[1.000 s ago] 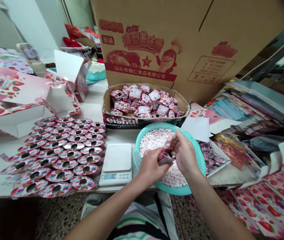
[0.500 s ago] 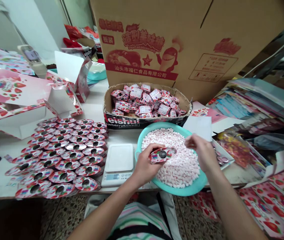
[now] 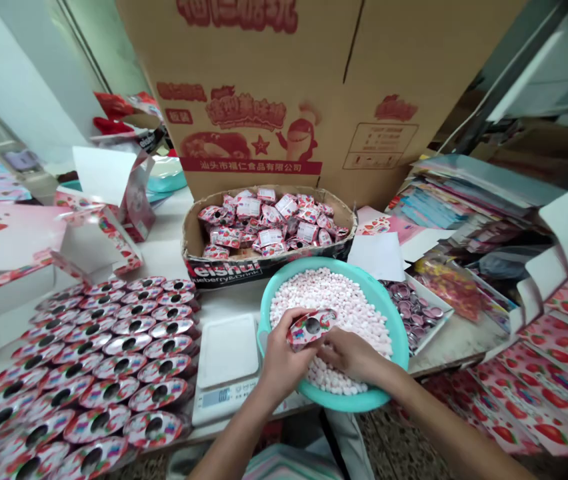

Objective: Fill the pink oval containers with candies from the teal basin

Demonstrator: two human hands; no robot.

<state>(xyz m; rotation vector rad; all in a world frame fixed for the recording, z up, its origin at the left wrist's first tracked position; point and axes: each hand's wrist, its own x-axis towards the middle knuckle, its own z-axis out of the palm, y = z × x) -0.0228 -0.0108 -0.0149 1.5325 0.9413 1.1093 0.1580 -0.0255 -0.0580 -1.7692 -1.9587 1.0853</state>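
- Over the teal plastic basin (image 3: 398, 333) at the table's (image 3: 457, 350) front edge, our left hand (image 3: 284, 360) has its fingers closed around a strawberry-printed foil packet (image 3: 310, 328). We seem to hold the packet above the pink-and-white candies (image 3: 324, 300) so that anything slipping from it would drop back among them.
- Our right hand (image 3: 351, 353) lies half curled just below the packet, close to its lower edge. We cannot tell whether it has hold of the foil.
- Just left of the basin stands a white digital kitchen scale (image 3: 224, 367), probably placed there to be within easy reach of both hands.
- Farther left, foil pouches (image 3: 114, 353) lie overlapping in rows, each with a round dark hole showing, perhaps so that each one can be lifted singly.
- Behind the basin, a low cardboard tray (image 3: 194, 233) holds a heap of labelled packets (image 3: 269, 220), backed by a large printed carton (image 3: 244, 87).
- To the right, a white tray of round metallic caps (image 3: 407, 310) sits just beside the basin, where it is easy to reach.
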